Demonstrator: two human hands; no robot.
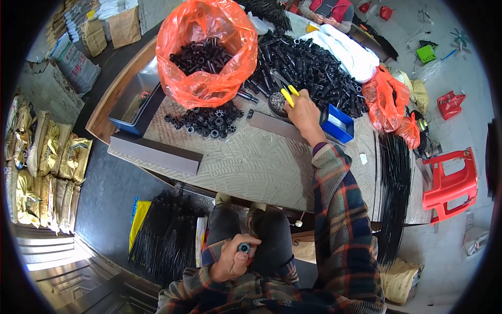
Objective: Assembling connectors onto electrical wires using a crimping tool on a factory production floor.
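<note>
My right hand [304, 116] reaches across the table and grips pliers with yellow handles [287, 97], their jaws pointing away to the far left. Just under them sits a round dark dish [275, 107] full of small greyish pieces. Low over my lap, my left hand [233, 262] is closed round a dark tubular part [244, 247], whose round end faces up; the rest is hidden by the fingers. Beyond my right hand lies a big heap of black tubular parts [308, 63]. Close to that wrist stands a blue open box [338, 124].
An orange-red plastic bag [178, 83] of black parts stands on the table [251, 162], with black ring-shaped parts [209, 123] before it. At left is a grey bin [123, 118]; long black rods [393, 183] hang over the right side near a red stool [451, 186]. Another person [329, 13] sits opposite.
</note>
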